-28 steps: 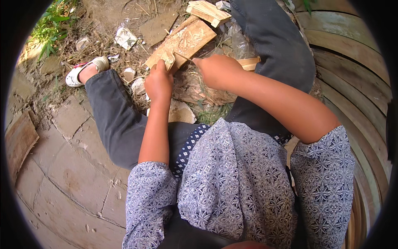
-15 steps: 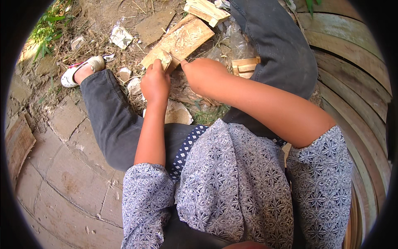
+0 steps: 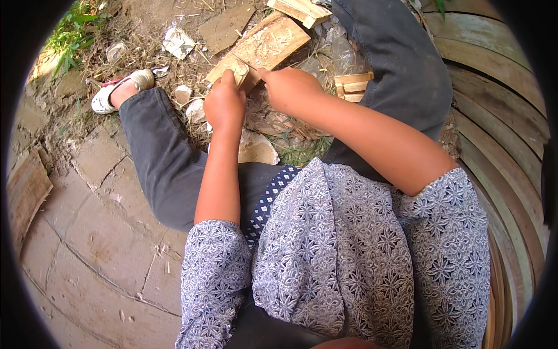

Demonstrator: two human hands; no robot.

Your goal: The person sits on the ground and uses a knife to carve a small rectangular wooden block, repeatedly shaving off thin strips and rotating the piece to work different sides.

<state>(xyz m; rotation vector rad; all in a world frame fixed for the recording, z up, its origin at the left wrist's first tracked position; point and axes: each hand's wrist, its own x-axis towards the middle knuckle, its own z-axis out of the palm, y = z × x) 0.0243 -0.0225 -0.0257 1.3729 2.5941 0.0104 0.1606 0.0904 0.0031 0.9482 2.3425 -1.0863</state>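
My left hand (image 3: 226,103) is closed around a small pale block of wood (image 3: 240,72), propped near the close end of a wooden board (image 3: 286,36). My right hand (image 3: 292,91) is closed just to its right, with the index finger stretched toward the block. From its fingertips a thin knife blade (image 3: 246,62) points up and left, beside the top of the block. The knife's handle is hidden in my grip. Curled wood shavings (image 3: 272,44) lie scattered on the board.
Stacked wood pieces (image 3: 299,10) lie beyond the board; more small wood pieces (image 3: 353,85) sit by my right leg (image 3: 401,75). Clear plastic (image 3: 347,53) lies between. White rubble (image 3: 177,43) and dry straw cover the ground. Curved wooden slats (image 3: 494,93) stand at right.
The thin blade now shows above the block, where it was hardly visible before. Both hands keep their grips beside the board. The whole view has shifted slightly.
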